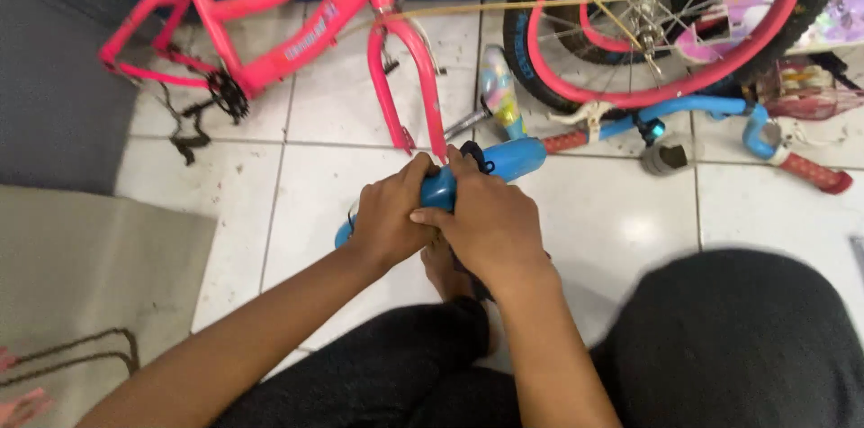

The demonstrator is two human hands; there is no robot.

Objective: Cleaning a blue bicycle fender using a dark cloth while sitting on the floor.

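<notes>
So both hands are wrapped around a curved blue plastic piece (490,162), looks like a kid's bike mudguard or chain cover, can't say for sure which. The left hand (387,216) grips the lower stretch, fingers curled tight over the top of it, and a bit of the blue end pokes out below the wrist. The right hand (490,225) is clamped just beside it, touching the left, thumb laid across the blue part and fingers folded around the far side. The free end of the blue piece sticks out past the right hand, with a small black fitting (472,153) on it.

That blue piece sits right at the foot of the pink bike frame (297,32), nearly touching the tips of the frame's pink fork (405,77), above a white tiled floor (621,221). The crank sprocket (228,95) is on the frame's left part, and a loose black chain (184,135) hangs below it onto the tiles.

Right of the fork is a wheel (666,32) with a pink rim and black tyre. A blue handlebar (684,113) with red grips lies just in front of that wheel. A grey mat (81,266) is well left of the hands. The person's dark trousers (720,347) fill the bottom, below the hands.
</notes>
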